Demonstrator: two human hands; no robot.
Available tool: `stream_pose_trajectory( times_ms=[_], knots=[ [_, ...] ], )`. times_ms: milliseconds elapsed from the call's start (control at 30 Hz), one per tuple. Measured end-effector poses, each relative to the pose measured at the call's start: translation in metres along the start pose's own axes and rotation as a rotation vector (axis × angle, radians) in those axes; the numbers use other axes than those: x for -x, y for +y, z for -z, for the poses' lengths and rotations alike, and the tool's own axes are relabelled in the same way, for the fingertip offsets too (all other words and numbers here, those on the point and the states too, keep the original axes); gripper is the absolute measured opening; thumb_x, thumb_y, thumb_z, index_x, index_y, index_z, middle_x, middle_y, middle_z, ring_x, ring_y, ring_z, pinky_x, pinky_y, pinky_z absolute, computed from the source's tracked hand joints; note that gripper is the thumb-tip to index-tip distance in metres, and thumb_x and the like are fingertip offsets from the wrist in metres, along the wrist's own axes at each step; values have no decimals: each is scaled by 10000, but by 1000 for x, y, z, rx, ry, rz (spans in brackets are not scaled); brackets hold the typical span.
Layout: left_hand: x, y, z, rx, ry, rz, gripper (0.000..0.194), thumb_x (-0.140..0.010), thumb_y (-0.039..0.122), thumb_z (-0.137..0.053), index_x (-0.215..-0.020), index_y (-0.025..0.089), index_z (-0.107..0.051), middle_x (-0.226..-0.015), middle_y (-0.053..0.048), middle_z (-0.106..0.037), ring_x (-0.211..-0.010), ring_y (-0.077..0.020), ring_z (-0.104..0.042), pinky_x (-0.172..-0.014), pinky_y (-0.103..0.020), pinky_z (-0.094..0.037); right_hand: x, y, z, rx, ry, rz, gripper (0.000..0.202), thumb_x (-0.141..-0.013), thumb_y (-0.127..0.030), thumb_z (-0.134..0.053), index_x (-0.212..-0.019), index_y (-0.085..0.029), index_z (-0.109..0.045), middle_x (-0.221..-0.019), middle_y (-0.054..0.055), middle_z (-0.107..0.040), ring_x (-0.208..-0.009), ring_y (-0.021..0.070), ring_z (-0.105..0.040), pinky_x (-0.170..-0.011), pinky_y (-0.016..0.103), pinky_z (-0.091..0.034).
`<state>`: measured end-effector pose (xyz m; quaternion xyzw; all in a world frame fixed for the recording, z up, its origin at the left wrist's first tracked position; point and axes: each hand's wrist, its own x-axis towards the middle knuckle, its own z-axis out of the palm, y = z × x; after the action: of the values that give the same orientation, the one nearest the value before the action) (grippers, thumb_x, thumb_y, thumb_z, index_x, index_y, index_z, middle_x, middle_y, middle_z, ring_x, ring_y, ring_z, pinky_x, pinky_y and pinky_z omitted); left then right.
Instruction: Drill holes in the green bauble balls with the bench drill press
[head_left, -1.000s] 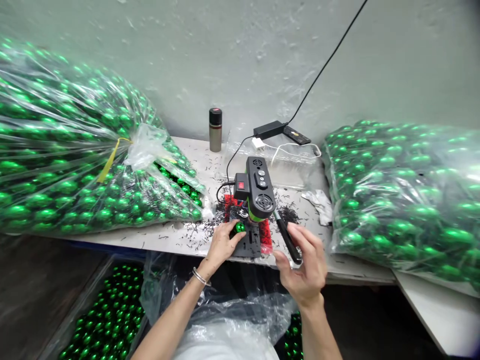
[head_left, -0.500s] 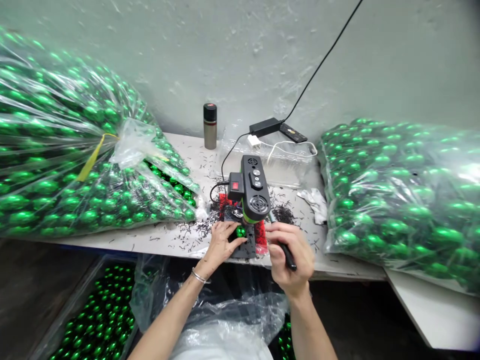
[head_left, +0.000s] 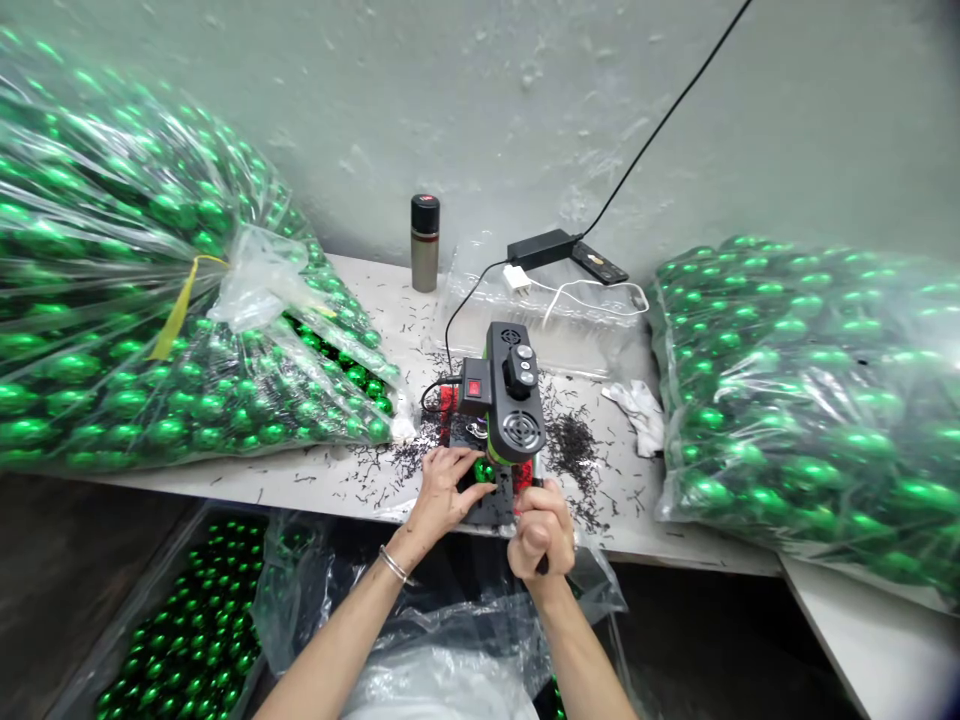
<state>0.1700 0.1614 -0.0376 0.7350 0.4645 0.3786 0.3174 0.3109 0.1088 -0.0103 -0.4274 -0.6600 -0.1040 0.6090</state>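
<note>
A small black bench machine [head_left: 511,395] with a red switch and round vents stands near the table's front edge. Under its head sits a shiny green ball [head_left: 484,470] on a dark base plate [head_left: 487,508]. My left hand [head_left: 444,490] grips the ball from the left between thumb and fingers. Wrapped around the machine's black lever handle [head_left: 541,565] is my right hand [head_left: 545,530], just right of the base. Most of the handle is hidden in that fist.
Clear bags of green balls [head_left: 105,330] flank the machine on both sides. Black shavings [head_left: 571,445] litter the white table. Behind are a bottle [head_left: 424,245], a power adapter [head_left: 544,248] and cables. Below the edge, a plastic-lined bin [head_left: 187,610] holds many green balls.
My right hand has swung the lever handle left, closer to the base. A black block with buttons now stands raised from the machine's top. My left hand stays at the ball; the view shifted slightly.
</note>
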Motion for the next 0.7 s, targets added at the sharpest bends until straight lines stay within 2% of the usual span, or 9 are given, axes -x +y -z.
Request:
stream_pose_trajectory(
  times_ms=[133, 300, 367, 467, 600, 700],
  knots=[
    [0, 2, 1, 9, -11, 13, 330, -790, 398, -753, -1080, 246, -710, -1080, -81, -695, -1070, -287, -580, -1057, -478, -308, -1, 0, -3, -14, 19, -4, 295, -978, -218, -294, -713, -227, -423, -726, -15, -504, -592, 110, -537, -695, 343, -525],
    [-2, 2, 2, 42, -1, 1, 319, -790, 400, -751, -1058, 232, -713, -1062, -92, -706, -1044, -290, -590, -1048, -489, -317, -5, -1, -1, -5, -62, 38, 273, -961, -205, -361, -707, -226, -460, -717, -10, -535, -633, 116, -582, -749, 332, -540],
    [-4, 2, 1, 53, 5, 3, 323, -786, 405, -752, -1058, 234, -714, -1061, -94, -707, -1046, -293, -590, -1052, -496, -319, -13, -7, 3, -24, -51, 17, 288, -955, -185, -344, -688, -220, -448, -699, -5, -521, -616, 119, -549, -710, 332, -523],
    [-1, 1, -1, 47, 33, -6, 330, -798, 412, -738, -1078, 240, -710, -1077, -95, -702, -1058, -295, -591, -1063, -512, -322, -39, -23, 11, -70, -26, -89, 291, -933, -144, -353, -660, -210, -432, -679, 2, -503, -606, 124, -510, -587, 293, -440],
    [28, 2, 1, -8, 37, -59, 388, -869, 400, -654, -1218, 230, -655, -1172, -124, -669, -1132, -300, -572, -1067, -518, -347, -77, -43, 22, -106, -65, -251, 304, -920, -119, -408, -630, -205, -440, -628, -5, -483, -627, 134, -520, -584, 287, -400],
    [52, 2, 13, -60, -19, -124, 656, -810, 487, -699, -1378, 204, -535, -1308, -167, -603, -1230, -339, -522, -1102, -541, -316, -83, -45, 23, -109, -59, -222, 310, -918, -104, -420, -624, -200, -445, -620, -7, -491, -599, 125, -505, -567, 282, -382]
  ],
)
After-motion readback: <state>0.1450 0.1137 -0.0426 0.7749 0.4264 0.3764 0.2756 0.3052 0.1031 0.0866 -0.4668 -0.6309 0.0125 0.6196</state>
